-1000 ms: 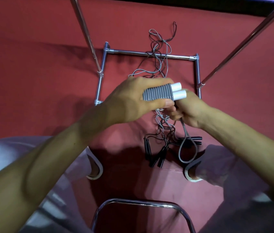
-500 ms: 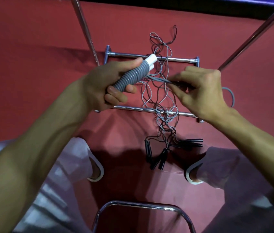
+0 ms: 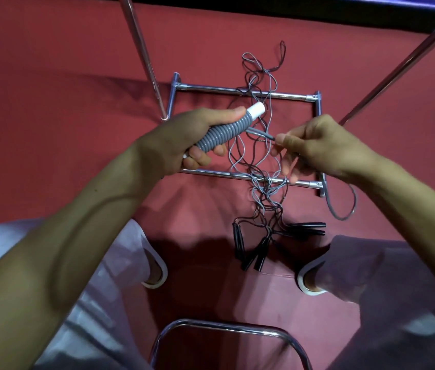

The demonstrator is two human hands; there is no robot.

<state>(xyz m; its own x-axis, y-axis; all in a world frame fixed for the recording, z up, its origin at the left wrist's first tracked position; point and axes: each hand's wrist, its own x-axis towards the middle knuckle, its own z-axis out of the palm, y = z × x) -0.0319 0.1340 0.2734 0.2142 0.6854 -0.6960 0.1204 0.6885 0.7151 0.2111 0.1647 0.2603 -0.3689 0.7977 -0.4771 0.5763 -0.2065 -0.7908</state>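
We have the left hand (image 3: 181,141) grip clamped round the grey ribbed handle (image 3: 224,132), 10 o'clock from the tangle (image 3: 264,194); right hand (image 3: 317,148) pinches its cord (image 3: 260,132) at 3 o'clock of the handle. Risk: we pull hard, loops cinch around the frame bar (image 3: 211,172)

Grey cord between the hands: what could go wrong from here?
The right hand pinches the grey cord close to the ribbed handle that the left hand grips; a sharp pull could slip it from the fingertips. Its loose loop hangs by the metal frame's corner and may snag there. If it runs into the tangled cords across the frame, tugging might tighten them.
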